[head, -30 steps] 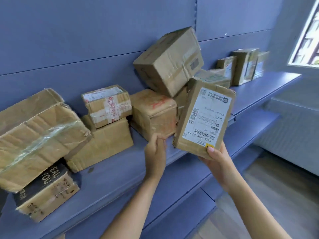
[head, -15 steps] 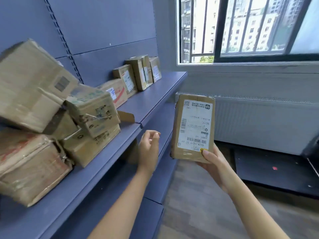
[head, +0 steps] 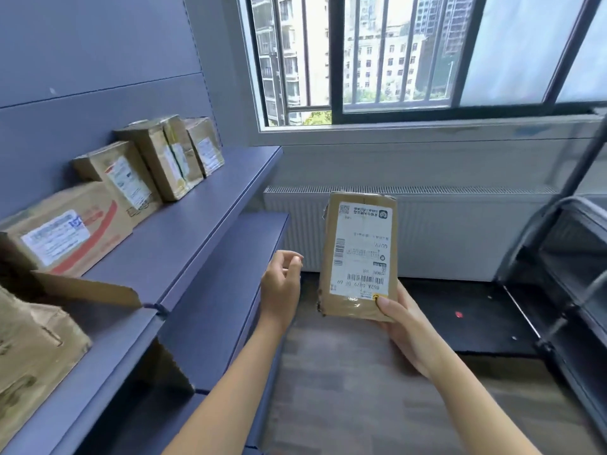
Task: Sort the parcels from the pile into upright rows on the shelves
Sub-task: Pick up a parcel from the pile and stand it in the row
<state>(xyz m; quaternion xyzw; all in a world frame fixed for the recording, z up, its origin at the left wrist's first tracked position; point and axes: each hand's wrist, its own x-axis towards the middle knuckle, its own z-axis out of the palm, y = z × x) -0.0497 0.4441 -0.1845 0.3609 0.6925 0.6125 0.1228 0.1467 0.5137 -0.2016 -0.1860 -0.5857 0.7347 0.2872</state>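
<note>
Head view: we are looking down our two forearms, with shelving running along the left of the frame.
Right hand: our right hand (head: 404, 320) is cupping the parcel (head: 359, 254) from beneath at lower centre right. The thumb is pressing on the label's bottom corner and the fingers are wrapping behind, which we judge is keeping the printed face turned towards us.
Left hand: our left hand (head: 281, 287) is hovering just left of the parcel without touching it, fingers loosely curled and gripping nothing. It is probably waiting to steady the box.
Parcel look: a flat brown cardboard box is standing on its short end in the air, clear of both shelves. A white shipping label with barcodes is covering most of its front, tape is shining along the lower edge, and the corners are looking scuffed.
Pile end: at lower left, crumpled boxes (head: 29, 349) and a loose cardboard flap (head: 88, 289) are lying on the upper shelf (head: 203, 218).
Lower shelf: the lower shelf (head: 226, 290) is showing bare blue beside our left hand.
Upright row: at upper left, the upright row (head: 164, 156) is standing against the back panel, and we judge our parcel is heading there.
Far side: a radiator (head: 443, 231) is sitting under the window (head: 394, 60), and a dark cart (head: 558, 274) is filling the right edge.
</note>
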